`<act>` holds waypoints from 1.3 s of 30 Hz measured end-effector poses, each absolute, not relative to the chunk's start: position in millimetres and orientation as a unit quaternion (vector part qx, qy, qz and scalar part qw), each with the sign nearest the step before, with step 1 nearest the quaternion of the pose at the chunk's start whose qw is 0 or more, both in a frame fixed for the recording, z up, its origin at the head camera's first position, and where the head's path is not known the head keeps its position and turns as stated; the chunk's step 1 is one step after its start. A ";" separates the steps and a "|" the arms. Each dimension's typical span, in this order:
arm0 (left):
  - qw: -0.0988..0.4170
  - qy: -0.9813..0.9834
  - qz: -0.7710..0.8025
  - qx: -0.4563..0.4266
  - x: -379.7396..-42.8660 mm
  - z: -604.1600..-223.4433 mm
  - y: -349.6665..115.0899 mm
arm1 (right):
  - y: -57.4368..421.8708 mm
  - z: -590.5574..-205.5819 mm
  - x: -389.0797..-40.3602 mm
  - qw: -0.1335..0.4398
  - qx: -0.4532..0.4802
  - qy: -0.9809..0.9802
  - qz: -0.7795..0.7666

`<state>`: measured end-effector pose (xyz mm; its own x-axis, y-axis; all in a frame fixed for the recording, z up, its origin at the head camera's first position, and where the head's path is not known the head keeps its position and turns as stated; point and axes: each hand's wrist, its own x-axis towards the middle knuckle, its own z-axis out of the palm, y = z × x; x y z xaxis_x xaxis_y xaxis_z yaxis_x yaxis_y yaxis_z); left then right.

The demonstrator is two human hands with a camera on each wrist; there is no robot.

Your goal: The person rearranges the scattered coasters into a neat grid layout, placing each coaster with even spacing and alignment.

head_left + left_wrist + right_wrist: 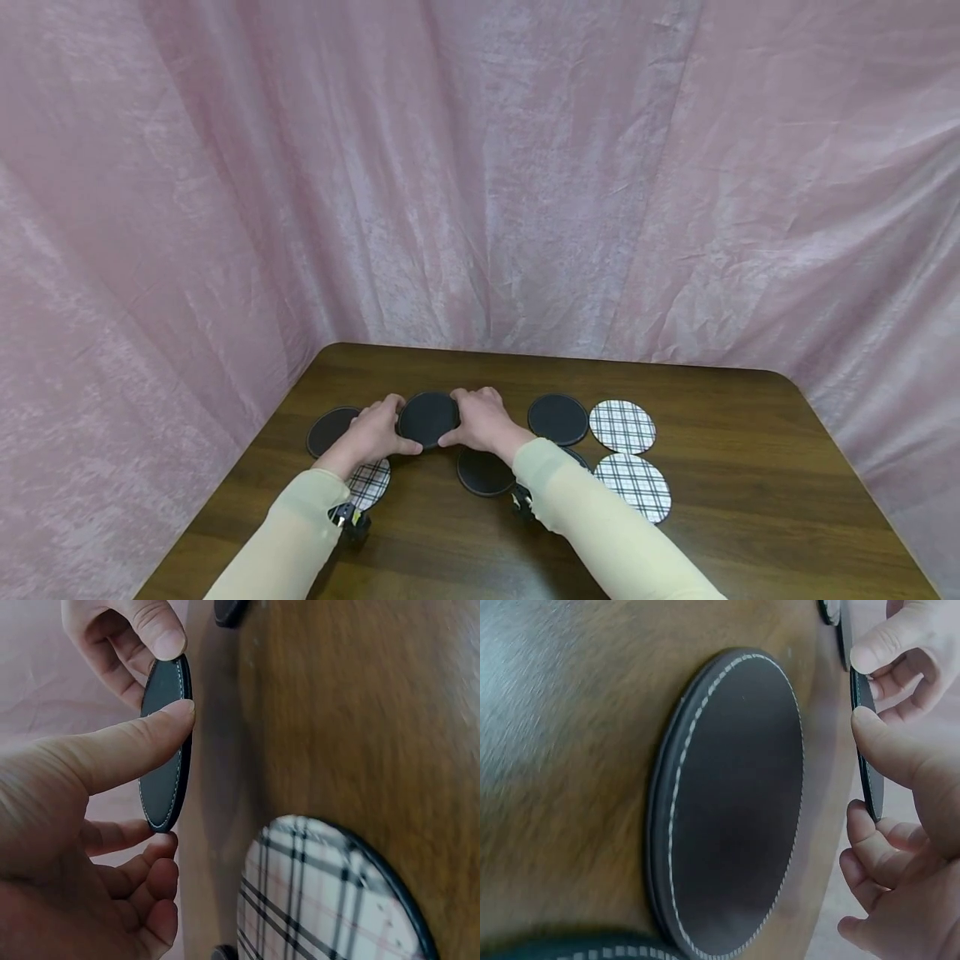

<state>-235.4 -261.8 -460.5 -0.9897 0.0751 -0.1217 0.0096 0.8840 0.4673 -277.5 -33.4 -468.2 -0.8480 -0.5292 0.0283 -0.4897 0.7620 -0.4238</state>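
Between my two hands is a round black coaster (428, 419) with pale stitching along its rim, raised off the wooden table in both wrist views. My left hand (377, 432) grips its left edge, thumb on the near side and fingers on the far side. At the opposite edge my right hand (482, 421) holds it the same way. A plaid coaster (330, 900) lies below my left wrist, partly covered by it in the head view. Near the right wrist rests another black coaster (739, 802), flat on the table.
Left of my left hand lies a black coaster (328, 431). To the right are a black coaster (558, 418) and two plaid coasters, a far one (622, 427) and a near one (637, 487). My right sleeve hides most of another black one. Pink curtains (480, 167) hang behind the table (750, 467).
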 end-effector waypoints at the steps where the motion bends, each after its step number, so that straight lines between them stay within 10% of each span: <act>1: 0.067 0.968 0.240 0.023 -235.4 -459.4 -260.1 | -31.1 -467.3 -277.7 0.046 -0.272 0.937 -0.215; 39: 0.017 0.964 0.250 0.088 -262.7 -453.3 -175.7 | 63.6 -450.6 -288.0 0.017 -0.249 0.934 -0.256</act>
